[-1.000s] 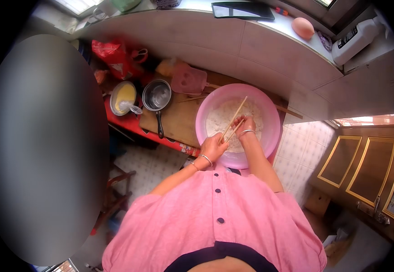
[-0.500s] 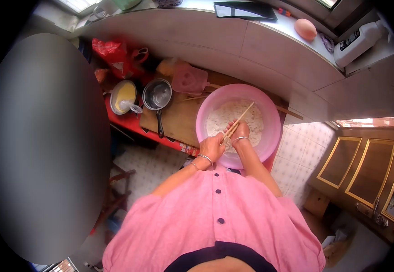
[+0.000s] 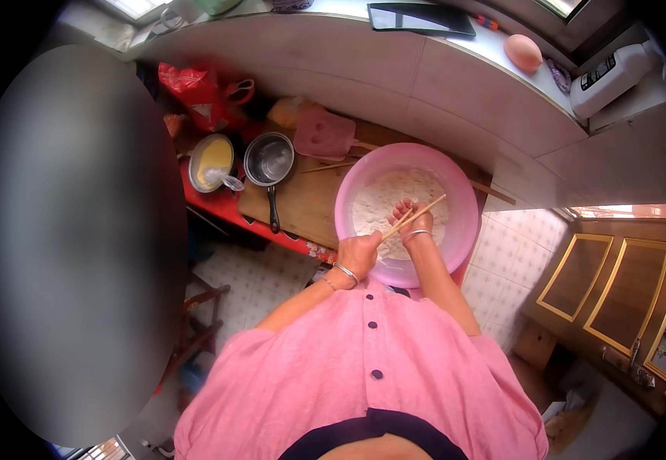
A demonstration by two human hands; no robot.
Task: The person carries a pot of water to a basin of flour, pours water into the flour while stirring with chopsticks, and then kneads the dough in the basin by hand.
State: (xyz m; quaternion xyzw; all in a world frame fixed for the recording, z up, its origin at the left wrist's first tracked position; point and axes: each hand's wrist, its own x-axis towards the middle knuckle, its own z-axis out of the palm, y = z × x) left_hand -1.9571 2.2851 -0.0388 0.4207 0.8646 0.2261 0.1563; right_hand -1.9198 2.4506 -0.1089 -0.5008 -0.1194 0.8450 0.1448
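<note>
A large pink bowl (image 3: 467, 222) with crumbly, floury dough (image 3: 383, 201) in it stands at the right end of the table. At the bowl's near left rim my left hand (image 3: 359, 254) is closed round the ends of two wooden chopsticks (image 3: 425, 209), which point up and to the right. My right hand (image 3: 416, 220) is inside the bowl over the dough, palm partly up, with its fingers curled but apart beside the chopsticks. The chopsticks cross over its fingers and palm, and no grip on them shows.
Left of the bowl, a wooden board (image 3: 302, 211) carries a small metal pan (image 3: 270, 161) and a pink plastic mould (image 3: 325, 134). A bowl of yellow contents (image 3: 212, 159) and a red bag (image 3: 199, 92) stand further left. A phone (image 3: 421, 20) lies on the ledge.
The chopstick tips have swung right and down, to a flatter angle. My right hand moved left, then back right, and its fingers now show above the dough.
</note>
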